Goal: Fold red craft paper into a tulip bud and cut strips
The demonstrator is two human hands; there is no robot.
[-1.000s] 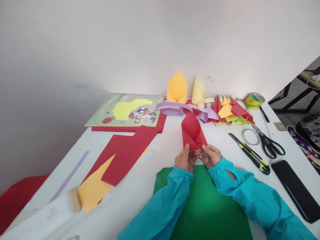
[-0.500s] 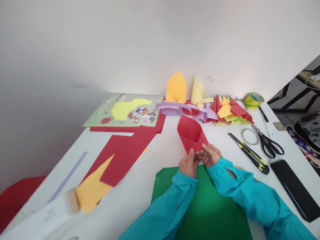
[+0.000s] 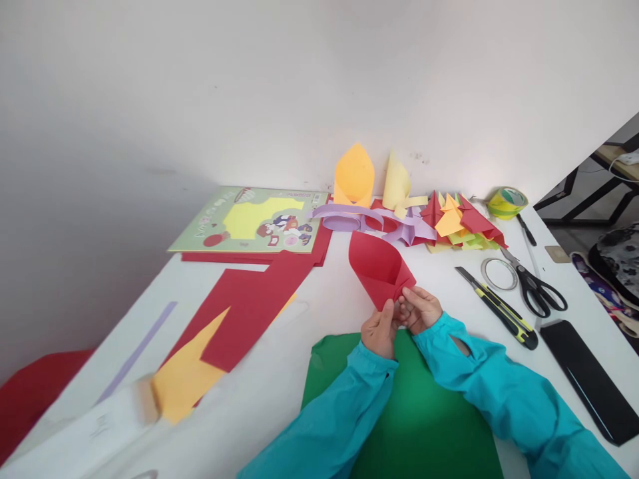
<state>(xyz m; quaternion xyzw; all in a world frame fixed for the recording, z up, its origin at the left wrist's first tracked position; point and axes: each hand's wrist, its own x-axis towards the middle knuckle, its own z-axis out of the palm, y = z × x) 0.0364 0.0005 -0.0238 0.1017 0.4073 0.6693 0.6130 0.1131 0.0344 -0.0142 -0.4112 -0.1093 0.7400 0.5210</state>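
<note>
So the red paper cone (image 3: 380,271) tipped further left, left hand (image 3: 380,332) and right hand (image 3: 420,310) both still pinching its base.

Got a white table (image 3: 299,346) here w/ a green sheet (image 3: 414,412) lying flat. R of the green sheet, see a box cutter (image 3: 499,309), black case (image 3: 589,382), scissors (image 3: 534,286) + tape ring (image 3: 500,288). L of it, spot red paper (image 3: 254,299), overlapping orange paper (image 3: 184,372), a purple strip (image 3: 137,349) & a blurry white box (image 3: 84,426). Beyond it, find misc folded paper shapes (image 3: 464,219), plus a yellow tape roll (image 3: 504,205) farther R.
</note>
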